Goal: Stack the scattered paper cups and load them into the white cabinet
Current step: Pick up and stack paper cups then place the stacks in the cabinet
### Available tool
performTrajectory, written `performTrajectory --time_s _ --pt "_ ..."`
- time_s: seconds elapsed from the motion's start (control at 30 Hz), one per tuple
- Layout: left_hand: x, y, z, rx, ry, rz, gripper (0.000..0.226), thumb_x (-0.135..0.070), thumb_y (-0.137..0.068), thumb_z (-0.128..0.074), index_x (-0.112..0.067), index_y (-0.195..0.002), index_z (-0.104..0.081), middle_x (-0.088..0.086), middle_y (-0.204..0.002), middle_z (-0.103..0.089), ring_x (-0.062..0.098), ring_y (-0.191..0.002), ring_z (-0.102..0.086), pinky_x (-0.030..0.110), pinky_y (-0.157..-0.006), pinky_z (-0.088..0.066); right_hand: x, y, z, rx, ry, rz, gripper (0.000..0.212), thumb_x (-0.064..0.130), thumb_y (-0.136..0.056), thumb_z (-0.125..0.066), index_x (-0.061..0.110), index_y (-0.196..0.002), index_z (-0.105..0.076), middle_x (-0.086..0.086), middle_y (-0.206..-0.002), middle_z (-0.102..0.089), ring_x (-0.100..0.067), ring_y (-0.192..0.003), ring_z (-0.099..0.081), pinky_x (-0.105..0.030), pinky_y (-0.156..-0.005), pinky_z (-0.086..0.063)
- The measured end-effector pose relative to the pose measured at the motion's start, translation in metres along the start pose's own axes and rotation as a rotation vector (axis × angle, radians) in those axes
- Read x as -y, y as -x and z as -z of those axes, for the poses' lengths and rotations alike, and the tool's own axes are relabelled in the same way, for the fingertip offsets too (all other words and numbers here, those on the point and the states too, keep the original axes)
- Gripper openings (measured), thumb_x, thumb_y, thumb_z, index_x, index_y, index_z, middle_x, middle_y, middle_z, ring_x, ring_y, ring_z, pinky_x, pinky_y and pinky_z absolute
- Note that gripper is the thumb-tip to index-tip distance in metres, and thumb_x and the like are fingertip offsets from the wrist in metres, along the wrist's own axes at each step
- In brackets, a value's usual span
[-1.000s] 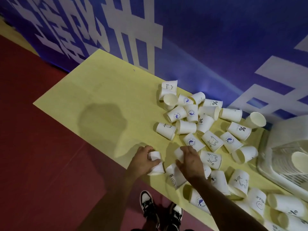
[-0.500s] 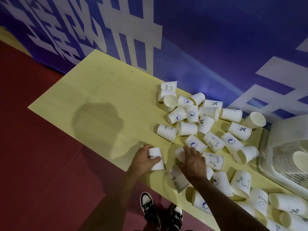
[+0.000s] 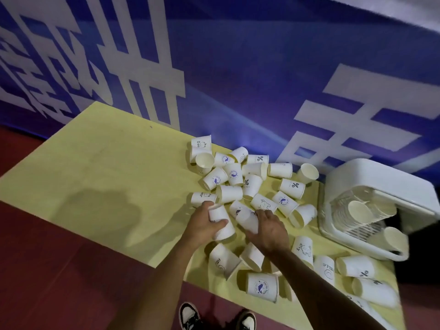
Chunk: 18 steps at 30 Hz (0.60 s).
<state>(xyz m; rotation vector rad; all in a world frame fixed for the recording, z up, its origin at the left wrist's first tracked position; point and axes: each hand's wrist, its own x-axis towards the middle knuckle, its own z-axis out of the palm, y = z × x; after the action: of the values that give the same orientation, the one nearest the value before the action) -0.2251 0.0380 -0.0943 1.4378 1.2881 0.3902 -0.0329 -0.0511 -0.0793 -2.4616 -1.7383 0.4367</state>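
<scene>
Fingers of our left hand (image 3: 202, 226) curl round a lettered cup (image 3: 221, 223); our right hand (image 3: 270, 231) grips a blurred cup (image 3: 247, 220) beside it. Both are left of the white cabinet (image 3: 371, 173), amid scattered white cups (image 3: 292, 186).

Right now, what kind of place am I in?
Likely an event or exhibition hall, not a home: a large blue banner with white characters backs the yellow table, the floor is red, and printed paper cups lie scattered.
</scene>
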Motion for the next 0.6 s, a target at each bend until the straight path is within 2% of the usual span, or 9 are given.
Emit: performTrajectory --time_s 0.17,0.3,0.4,0.47,0.6 --pt "-0.025 0.003 -0.024 0.037 -0.050 -0.039 0.060 -0.024 -0.080 -0.079 -0.017 -0.131 -0.048 -0.001 -0.115 -0.061 0.014 -0.104 -0.058 0.026 -0.085 -0.045 -0.027 0.011 0.019 -0.043 -0.059 -0.053 0.062 0.051 -0.083 -0.063 0.018 -0.133 -0.049 -0.005 -0.125 -0.053 -0.027 -0.113 -0.052 -0.038 -0.088 -0.048" --pt "-0.047 0.002 -0.053 0.054 -0.102 -0.062 0.060 -0.030 -0.077 -0.080 -0.020 -0.128 -0.049 0.002 -0.115 -0.064 0.017 -0.104 -0.062 0.036 -0.088 -0.052 -0.060 0.024 0.031 -0.127 -0.124 -0.077 0.062 0.052 -0.079 -0.068 0.016 -0.127 -0.050 -0.003 -0.117 -0.054 -0.026 -0.108 -0.053 -0.037 -0.080 -0.050" --pt "-0.069 0.004 -0.082 0.056 -0.119 -0.086 0.056 -0.027 -0.078 -0.080 -0.024 -0.124 -0.049 0.001 -0.112 -0.063 0.019 -0.102 -0.062 0.035 -0.078 -0.053 -0.091 0.034 0.044 -0.175 -0.155 -0.084 0.065 0.051 -0.077 -0.072 0.014 -0.125 -0.051 -0.003 -0.114 -0.055 -0.025 -0.105 -0.055 -0.035 -0.080 -0.047" --pt "-0.082 0.007 -0.106 0.053 -0.143 -0.102 0.055 -0.027 -0.078 -0.080 -0.024 -0.123 -0.049 0.003 -0.113 -0.063 0.019 -0.100 -0.062 0.033 -0.076 -0.054 -0.116 0.039 0.051 -0.190 -0.185 -0.090 0.065 0.049 -0.075 -0.076 0.011 -0.123 -0.052 -0.006 -0.114 -0.056 -0.027 -0.105 -0.056 -0.036 -0.082 -0.047" --pt "-0.108 0.014 -0.153 0.059 -0.191 -0.087 0.061 -0.032 -0.078 -0.080 -0.023 -0.126 -0.044 0.002 -0.114 -0.060 0.019 -0.098 -0.061 0.019 -0.057 -0.048 -0.168 0.048 0.067 -0.197 -0.260 -0.121 0.067 0.047 -0.074 -0.078 0.010 -0.123 -0.050 -0.009 -0.116 -0.055 -0.029 -0.109 -0.052 -0.038 -0.088 -0.047"
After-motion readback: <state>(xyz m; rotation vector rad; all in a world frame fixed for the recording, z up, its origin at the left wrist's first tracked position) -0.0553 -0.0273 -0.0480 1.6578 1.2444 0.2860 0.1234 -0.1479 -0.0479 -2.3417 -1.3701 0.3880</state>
